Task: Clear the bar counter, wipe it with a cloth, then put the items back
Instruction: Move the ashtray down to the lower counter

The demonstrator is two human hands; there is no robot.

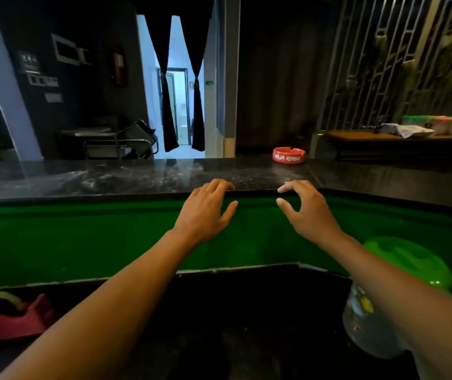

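Resting empty on counter (137,176) edge: L hand (205,212) & R hand (308,212) (ashtray (288,155) beyond R).

An ashtray (288,155) sits on the bar counter (137,176), far edge, right of centre.

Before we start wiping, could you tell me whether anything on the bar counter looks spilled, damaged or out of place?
Nothing looks spilled or broken. A red ashtray sits upright at the far edge of the dark bar counter; pale streaks there could be smears or reflections. Both hands hold nothing.
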